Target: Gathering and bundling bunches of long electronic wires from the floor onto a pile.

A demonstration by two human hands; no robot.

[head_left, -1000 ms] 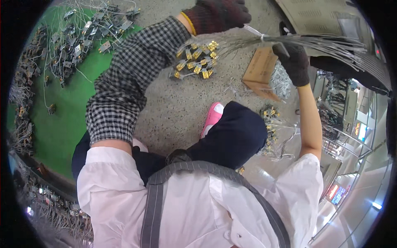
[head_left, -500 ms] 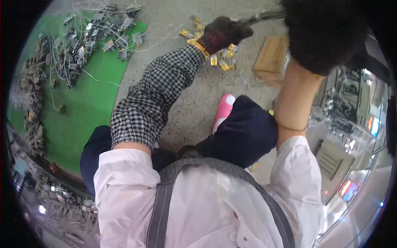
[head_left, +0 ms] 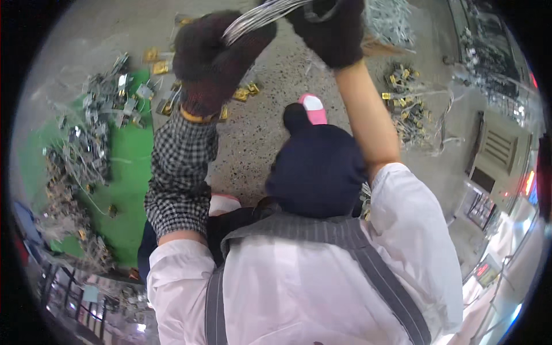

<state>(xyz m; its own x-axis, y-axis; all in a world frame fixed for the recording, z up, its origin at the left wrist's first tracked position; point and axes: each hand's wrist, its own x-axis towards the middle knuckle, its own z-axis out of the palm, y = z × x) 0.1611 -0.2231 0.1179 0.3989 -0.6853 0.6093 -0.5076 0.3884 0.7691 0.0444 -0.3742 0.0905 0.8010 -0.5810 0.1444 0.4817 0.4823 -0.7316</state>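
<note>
Both my hands wear dark knitted gloves and are raised in front of me at the top of the view. A bundle of thin grey-white wires (head_left: 265,17) stretches between them. My left hand (head_left: 221,57) is closed on the bundle's left end, with a checked sleeve cover below its cuff. My right hand (head_left: 332,35) is closed around the bundle on the other side; its fingertips are partly cut off by the upper edge. Below my left hand, gold-coloured metal parts (head_left: 247,92) lie on the grey floor. What hangs from the wires is out of view.
A green mat (head_left: 129,190) on the left carries a heap of small grey metal parts with wires (head_left: 95,126). More gold-coloured parts (head_left: 405,109) are piled right of my right forearm. Beyond it lies a mass of pale wires (head_left: 391,20). A beige slatted panel (head_left: 500,144) stands at far right.
My hands have come closer together, and the wire bundle now shows clearly between them. The view has shifted, bringing the gold-coloured pile on the right into sight.
</note>
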